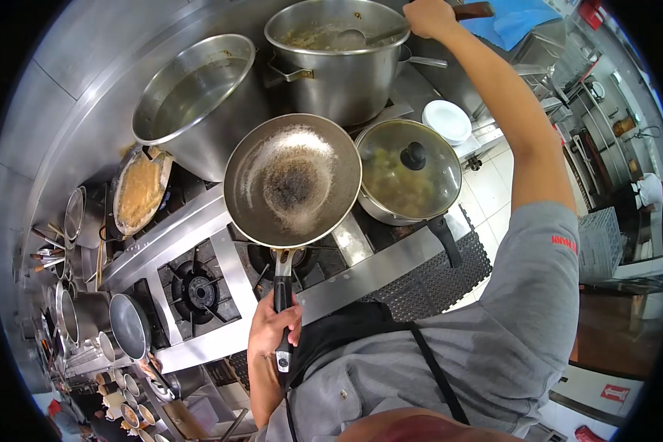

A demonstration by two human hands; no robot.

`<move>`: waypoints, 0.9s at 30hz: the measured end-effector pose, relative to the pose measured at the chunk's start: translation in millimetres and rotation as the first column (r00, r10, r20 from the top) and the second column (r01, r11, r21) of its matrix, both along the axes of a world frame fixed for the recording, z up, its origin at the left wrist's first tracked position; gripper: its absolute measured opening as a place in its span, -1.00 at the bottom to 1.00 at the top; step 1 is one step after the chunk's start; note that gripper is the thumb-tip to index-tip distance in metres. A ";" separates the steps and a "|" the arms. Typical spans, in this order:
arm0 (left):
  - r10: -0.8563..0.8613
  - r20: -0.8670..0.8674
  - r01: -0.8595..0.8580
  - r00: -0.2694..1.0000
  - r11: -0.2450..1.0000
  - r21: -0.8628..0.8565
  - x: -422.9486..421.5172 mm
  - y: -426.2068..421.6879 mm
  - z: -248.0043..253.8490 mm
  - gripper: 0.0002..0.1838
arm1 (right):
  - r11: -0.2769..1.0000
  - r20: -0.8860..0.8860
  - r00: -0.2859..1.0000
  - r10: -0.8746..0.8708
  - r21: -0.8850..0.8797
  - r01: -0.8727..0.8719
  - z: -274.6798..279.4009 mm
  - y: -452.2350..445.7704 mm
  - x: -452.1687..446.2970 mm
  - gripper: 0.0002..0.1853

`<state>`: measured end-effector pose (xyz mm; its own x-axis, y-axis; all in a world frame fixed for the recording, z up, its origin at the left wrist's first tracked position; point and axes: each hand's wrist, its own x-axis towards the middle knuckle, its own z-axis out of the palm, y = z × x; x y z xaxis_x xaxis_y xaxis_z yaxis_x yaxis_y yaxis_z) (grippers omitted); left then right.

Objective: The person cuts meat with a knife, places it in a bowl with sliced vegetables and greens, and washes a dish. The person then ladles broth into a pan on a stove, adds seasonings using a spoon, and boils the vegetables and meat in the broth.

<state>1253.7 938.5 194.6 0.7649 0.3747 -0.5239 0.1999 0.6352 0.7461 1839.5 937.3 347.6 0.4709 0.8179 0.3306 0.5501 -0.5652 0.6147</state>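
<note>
My left hand (274, 324) is wrapped around the black handle of a frying pan (295, 180), which is held over the stove. The pan holds no food, and its middle is worn and darkened. My right arm reaches to the far side, where my right hand (430, 19) is closed on the handle of a ladle (351, 38). The ladle's bowl lies inside a large stockpot (339, 88) with pale, cloudy contents. A brown end of the handle sticks out past my fist.
A second tall pot (199, 96) of liquid stands left of the stockpot. A lidded pan (410, 171) sits right of the frying pan. Stacked white plates (447, 122), an oval dish of food (143, 193), a burner (200, 292) and a smaller pan (130, 325) lie around.
</note>
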 end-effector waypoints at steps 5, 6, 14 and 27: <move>-0.099 0.038 0.097 0.994 0.994 0.056 12.6 13.6 7.0 -0.82 | 0.936 -0.536 0.826 -0.173 -0.349 -0.030 14.1 -6.9 79.6 -0.79; -0.100 0.040 0.098 0.994 0.994 0.055 15.6 16.7 8.6 -0.82 | 0.936 -0.534 0.827 -0.175 -0.351 -0.028 20.5 -12.5 66.3 -0.79; -0.218 0.116 0.210 0.969 0.974 0.080 29.6 38.4 12.3 -0.83 | 0.920 -0.835 0.541 -0.097 0.132 0.368 106.9 -53.4 -15.8 -0.83; -0.282 0.200 0.259 0.938 0.956 0.135 51.0 56.3 24.3 -0.84 | 0.953 -0.785 0.605 -0.137 0.062 0.296 178.5 -121.1 -167.2 -0.80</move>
